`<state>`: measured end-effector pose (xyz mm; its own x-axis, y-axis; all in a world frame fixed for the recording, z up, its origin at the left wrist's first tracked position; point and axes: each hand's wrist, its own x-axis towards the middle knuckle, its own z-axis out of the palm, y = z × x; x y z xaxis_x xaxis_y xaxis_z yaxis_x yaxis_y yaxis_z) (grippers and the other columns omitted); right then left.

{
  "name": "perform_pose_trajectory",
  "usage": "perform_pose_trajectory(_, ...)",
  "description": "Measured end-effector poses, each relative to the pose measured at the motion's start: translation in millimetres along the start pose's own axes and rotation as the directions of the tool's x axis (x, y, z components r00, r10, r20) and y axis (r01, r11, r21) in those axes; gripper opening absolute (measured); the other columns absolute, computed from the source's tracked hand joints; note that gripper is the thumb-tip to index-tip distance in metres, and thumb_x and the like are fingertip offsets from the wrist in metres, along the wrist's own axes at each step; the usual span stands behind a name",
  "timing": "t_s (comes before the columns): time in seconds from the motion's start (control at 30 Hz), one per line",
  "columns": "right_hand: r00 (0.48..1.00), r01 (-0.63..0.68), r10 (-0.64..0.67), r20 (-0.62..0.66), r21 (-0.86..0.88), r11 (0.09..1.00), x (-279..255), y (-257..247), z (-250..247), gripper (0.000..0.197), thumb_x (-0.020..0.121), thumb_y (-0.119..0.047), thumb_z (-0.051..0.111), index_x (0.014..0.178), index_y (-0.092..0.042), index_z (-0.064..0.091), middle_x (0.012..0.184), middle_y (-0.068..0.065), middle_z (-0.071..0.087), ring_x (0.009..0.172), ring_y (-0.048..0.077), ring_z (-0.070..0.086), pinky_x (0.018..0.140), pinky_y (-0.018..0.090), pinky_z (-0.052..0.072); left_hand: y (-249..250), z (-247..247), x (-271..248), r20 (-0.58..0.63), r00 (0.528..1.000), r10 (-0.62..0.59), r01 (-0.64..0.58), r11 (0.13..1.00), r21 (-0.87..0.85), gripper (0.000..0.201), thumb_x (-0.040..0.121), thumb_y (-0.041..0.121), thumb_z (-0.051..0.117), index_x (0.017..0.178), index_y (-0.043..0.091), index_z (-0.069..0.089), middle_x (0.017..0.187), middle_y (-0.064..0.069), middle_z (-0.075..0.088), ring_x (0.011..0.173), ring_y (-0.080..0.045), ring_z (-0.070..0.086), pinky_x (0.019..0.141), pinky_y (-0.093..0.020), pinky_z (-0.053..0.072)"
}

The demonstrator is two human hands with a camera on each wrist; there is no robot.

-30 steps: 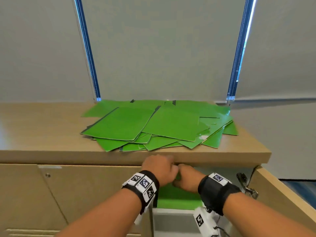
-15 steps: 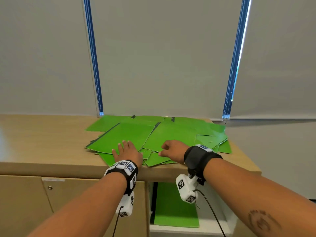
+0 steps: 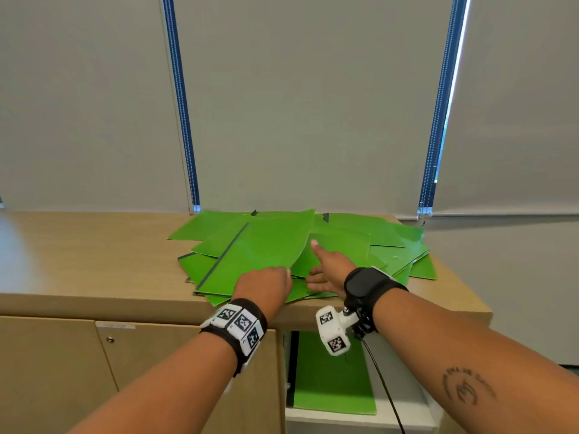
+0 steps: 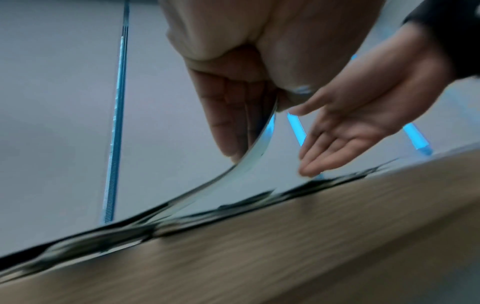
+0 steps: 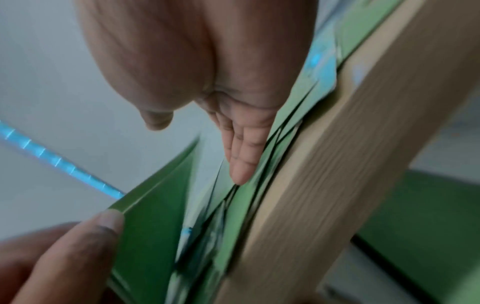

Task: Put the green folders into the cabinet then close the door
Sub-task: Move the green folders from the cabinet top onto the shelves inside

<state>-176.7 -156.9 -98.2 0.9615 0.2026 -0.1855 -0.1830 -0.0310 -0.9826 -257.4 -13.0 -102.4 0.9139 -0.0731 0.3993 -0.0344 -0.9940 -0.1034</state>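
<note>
Loose pile of green folders (image 3: 313, 245) lies spread on the worktop (image 3: 94, 255), reaching from its back edge to its front edge, toward the right end. Left hand (image 3: 266, 283) pinches the near edge of the top folder (image 3: 260, 245), thumb over and fingers under; the sheet bows upward from the pile, plain in the left wrist view. Right hand (image 3: 326, 270) lies flat with fingers straight, palm turned partly up, slipped in just beneath the raised sheet, holding nothing. Below the front edge the cabinet (image 3: 407, 411) stands open, with one folder on the shelf (image 3: 332, 377) lying flat; the door itself is not clearly in view. Step in hand, by judgement: picking the next folder off the pile, most of the stack yet to move. Next move likely calls for the right hand to support the lifted sheet underneath, then both to draw it clear without dragging its neighbours over the front edge, and lower it onto the shelf.
</note>
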Motion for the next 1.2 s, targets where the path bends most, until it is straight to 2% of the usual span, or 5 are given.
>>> perform_pose_trajectory(0.2,0.992,0.063,-0.045,-0.122,0.152,0.986,-13,-10,-12,0.007,0.092,-0.005,0.056,0.097,-0.001,0.054,0.075,0.015,0.049,0.060,0.027,0.053,0.052,0.035,0.051,28,-16,-17,-0.114,0.973,0.203,-0.219,0.962,-0.160,0.048,0.098,0.053,0.020,0.099,0.025,0.059,0.096,0.001,0.063,0.086,-0.024,0.062,0.068,-0.033,0.043)
perform_pose_trajectory(0.5,0.975,0.222,-0.218,-0.045,0.217,0.951,-41,-12,-68,0.038,0.089,-0.005,0.060,0.127,-0.009,0.056,0.120,0.016,0.067,0.113,0.036,0.061,0.100,0.059,0.044,0,-22,29,-0.096,0.881,-0.463,0.240,0.613,-0.753,0.064,0.095,0.046,0.045,0.142,0.002,0.038,0.148,-0.019,0.035,0.139,-0.029,0.030,0.116,-0.037,0.023)
perform_pose_trajectory(0.73,0.988,0.136,-0.148,0.039,0.216,0.967,-56,13,-99,0.091,0.054,-0.015,0.090,0.134,-0.013,0.047,0.134,0.016,0.057,0.127,0.036,0.050,0.106,0.067,0.031,-2,-20,14,0.239,0.829,-0.506,0.344,0.124,-0.931,0.050,0.099,0.024,0.042,0.144,0.007,0.029,0.135,-0.016,0.049,0.124,-0.030,0.047,0.104,-0.038,0.036)
perform_pose_trajectory(0.87,0.995,0.102,-0.104,0.003,0.187,0.977,-62,47,-106,0.083,0.047,-0.006,0.085,0.124,-0.005,0.053,0.125,0.018,0.063,0.122,0.039,0.053,0.106,0.062,0.036,8,2,-3,0.208,0.800,-0.562,0.352,0.160,-0.922,0.006,0.092,0.012,0.042,0.091,0.009,0.047,0.071,-0.004,0.044,0.074,-0.025,0.045,0.067,-0.038,0.037)
perform_pose_trajectory(1.2,0.998,-0.043,0.035,0.057,0.138,0.990,-94,129,-114,0.045,0.082,0.019,0.047,0.121,-0.001,0.058,0.119,0.025,0.063,0.097,0.035,0.064,0.086,0.047,0.054,35,64,-45,0.293,0.768,-0.570,0.437,0.132,-0.890,0.019,0.094,0.012,0.035,0.107,0.007,0.049,0.088,-0.013,0.051,0.078,-0.026,0.046,0.072,-0.036,0.038)
